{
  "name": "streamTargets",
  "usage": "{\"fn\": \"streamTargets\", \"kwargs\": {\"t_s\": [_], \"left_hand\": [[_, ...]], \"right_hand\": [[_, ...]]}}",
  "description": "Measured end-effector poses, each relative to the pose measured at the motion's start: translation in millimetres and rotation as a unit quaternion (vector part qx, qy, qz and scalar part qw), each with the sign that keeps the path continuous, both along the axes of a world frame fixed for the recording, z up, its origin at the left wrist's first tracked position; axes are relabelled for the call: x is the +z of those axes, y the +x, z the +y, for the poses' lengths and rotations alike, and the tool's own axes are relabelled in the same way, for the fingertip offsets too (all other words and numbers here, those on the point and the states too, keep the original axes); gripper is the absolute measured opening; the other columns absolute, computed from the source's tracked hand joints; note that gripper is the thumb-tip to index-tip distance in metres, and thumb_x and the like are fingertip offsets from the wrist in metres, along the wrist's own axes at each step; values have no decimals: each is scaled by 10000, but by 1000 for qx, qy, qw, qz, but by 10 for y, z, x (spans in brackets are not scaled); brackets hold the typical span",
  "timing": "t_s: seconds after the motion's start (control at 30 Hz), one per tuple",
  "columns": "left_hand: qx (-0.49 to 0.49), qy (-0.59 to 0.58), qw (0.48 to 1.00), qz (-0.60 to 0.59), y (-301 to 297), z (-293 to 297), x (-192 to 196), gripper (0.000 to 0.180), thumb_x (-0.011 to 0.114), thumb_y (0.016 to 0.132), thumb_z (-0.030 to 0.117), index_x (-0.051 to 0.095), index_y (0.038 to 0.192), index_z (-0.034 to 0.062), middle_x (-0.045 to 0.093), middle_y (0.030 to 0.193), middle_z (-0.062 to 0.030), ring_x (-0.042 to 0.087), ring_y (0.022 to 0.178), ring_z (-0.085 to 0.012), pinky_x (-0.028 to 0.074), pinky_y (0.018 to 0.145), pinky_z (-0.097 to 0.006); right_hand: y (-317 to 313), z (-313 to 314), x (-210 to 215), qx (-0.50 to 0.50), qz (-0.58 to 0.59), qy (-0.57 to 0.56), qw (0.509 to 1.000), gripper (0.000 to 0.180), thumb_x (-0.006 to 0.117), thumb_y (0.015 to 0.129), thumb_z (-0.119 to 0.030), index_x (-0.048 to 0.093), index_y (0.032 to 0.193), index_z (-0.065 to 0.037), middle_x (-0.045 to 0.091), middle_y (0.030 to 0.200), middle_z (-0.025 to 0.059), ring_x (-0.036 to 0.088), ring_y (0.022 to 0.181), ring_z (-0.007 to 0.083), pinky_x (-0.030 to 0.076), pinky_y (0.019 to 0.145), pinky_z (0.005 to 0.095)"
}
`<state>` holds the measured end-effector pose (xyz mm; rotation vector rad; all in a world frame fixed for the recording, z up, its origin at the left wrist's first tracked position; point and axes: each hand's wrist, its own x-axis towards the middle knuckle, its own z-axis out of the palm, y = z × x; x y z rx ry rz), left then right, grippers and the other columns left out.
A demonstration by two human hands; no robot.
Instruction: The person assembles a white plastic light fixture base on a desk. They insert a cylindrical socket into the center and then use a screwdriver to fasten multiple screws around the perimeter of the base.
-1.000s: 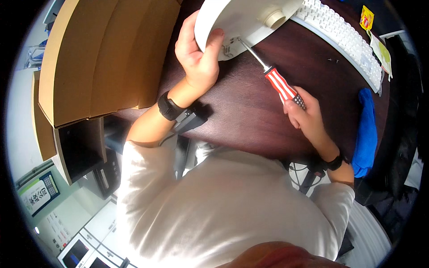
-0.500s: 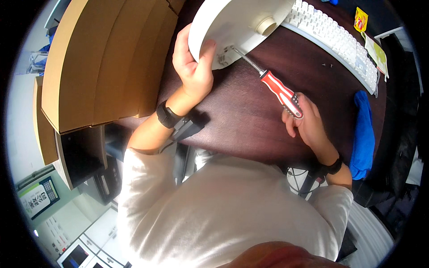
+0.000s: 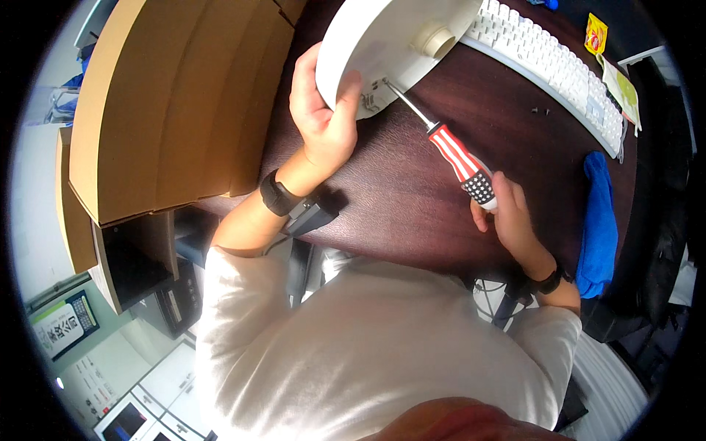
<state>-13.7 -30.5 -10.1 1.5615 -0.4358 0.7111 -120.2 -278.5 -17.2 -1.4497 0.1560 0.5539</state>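
My left hand point(image 3: 323, 132) grips the rim of a tilted white round base point(image 3: 349, 48), with the thumb over its inner face. A short cream-coloured tube point(image 3: 435, 42) stands out from its middle. My right hand point(image 3: 513, 217) holds the butt of a screwdriver point(image 3: 461, 160) with a red, white and star-patterned handle. Its metal shaft slants up to the left, and the tip meets the base's inner face by some small dark details near my left thumb. The far edge of the base is cut off by the picture. Whether the tip sits in a screw head is too small to tell.
Two small screws point(image 3: 540, 111) lie on the dark brown table point(image 3: 397, 176). Beyond them is a white keyboard point(image 3: 548, 62), with a yellow packet point(image 3: 596, 33) behind it. A blue cloth point(image 3: 597, 228) lies at the right edge. Cardboard boxes point(image 3: 169, 103) stand on the left.
The screwdriver handle has turned about its length, so its stripes and stars now face up. My right hand has dropped slightly. The base and my left hand have shifted a little right.
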Motion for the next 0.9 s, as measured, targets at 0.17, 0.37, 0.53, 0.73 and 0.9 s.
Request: {"fn": "streamTargets", "kwargs": {"t_s": [0.17, 0.37, 0.53, 0.73, 0.9], "left_hand": [[-15, -11, 1000, 21, -38, 15, 8, 335, 547, 823, -9, 446, 1142, -15, 548, 890, -35, 504, 771, -72, 422, 700, -211], [-18, -23, 999, 26, -16, 10, 29, 333, 551, 828, 7, 446, 1143, -16, 540, 937, -47, 506, 803, -85, 424, 723, -221], [12, 3, 1000, 20, -4, -33, -27, 354, 593, 836, 76, 447, 1144, -18, 530, 1000, -56, 502, 916, -138, 404, 831, -265], [7, -45, 996, 73, 20, 83, -41, 322, 557, 844, 67, 425, 1135, 33, 529, 1056, -117, 517, 953, -186, 436, 823, -334], [-4, -10, 1000, 26, 9, 13, -77, 362, 584, 849, 76, 419, 1156, -22, 510, 1040, -77, 479, 967, -139, 389, 856, -274]], "right_hand": [[-9, 74, 71, -54, -11, -22, 998, 223, 437, 937, -241, 398, 988, -28, 493, 728, 38, 425, 461, 44, 322, 380, 180], [2, 52, -4, -20, -42, -30, 998, 204, 447, 930, -216, 413, 993, -26, 491, 698, 37, 435, 456, 45, 345, 379, 177], [36, -6, -35, -44, 3, -5, 999, 315, 400, 947, -313, 400, 1057, -18, 494, 641, 24, 451, 454, 55, 353, 374, 195], [133, 69, -21, 2, -45, -46, 998, 326, 581, 872, -261, 428, 1032, -22, 504, 654, 10, 448, 462, 46, 352, 377, 194], [34, 28, -54, -21, 35, 14, 999, 320, 434, 939, -335, 460, 1002, -22, 498, 671, 18, 456, 471, 50, 358, 382, 190]]}}
